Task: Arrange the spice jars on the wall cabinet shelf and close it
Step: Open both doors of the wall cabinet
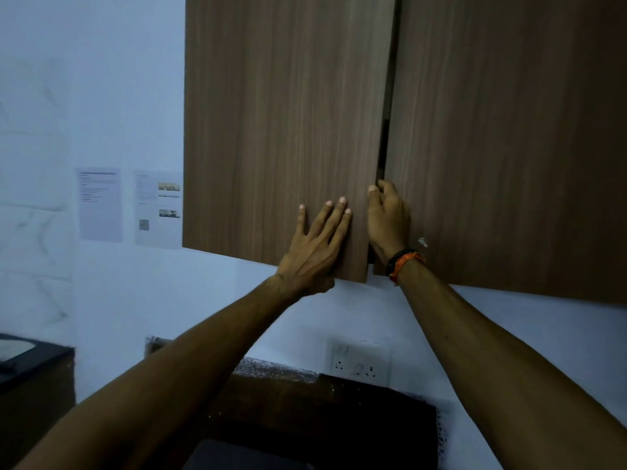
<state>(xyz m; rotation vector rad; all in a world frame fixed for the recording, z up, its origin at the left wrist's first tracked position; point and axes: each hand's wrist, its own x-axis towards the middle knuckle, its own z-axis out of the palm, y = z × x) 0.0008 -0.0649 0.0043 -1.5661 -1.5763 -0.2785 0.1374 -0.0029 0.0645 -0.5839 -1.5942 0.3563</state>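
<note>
Forearms: both reached up and forward from the bottom corners of the view, bare, converging on the lower middle of the wall cabinet.
Left hand (314, 247): lay flat on the face of the left cabinet door (281, 130), near its lower right corner, fingers straight and slightly spread, fingertips pointing up; the thumb was tucked below the door's bottom edge and mostly out of sight.
Right hand (388, 220): sat at the seam between the two doors, fingers curled round the inner edge of the right cabinet door (509, 140); the fingertips disappeared into the gap, the thumb rested along the edge.
Wristbands (405, 261): a dark band and an orange one circled the right wrist.
Doors: nearly shut, with a narrow dark gap (385, 147) running up between them.
Spice jars and shelf: behind the doors, not visible.
Wall (101, 96): pale, with two printed paper sheets (157, 208) stuck left of the cabinet; their text was too blurred to read.
Switch socket plate (358, 359): on the wall below the cabinet, between the forearms.
Counter (271, 368): dark, speckled edge, largely covered by the arms.
Black object (30, 361): at the left edge, cut off, unclear what it was.
</note>
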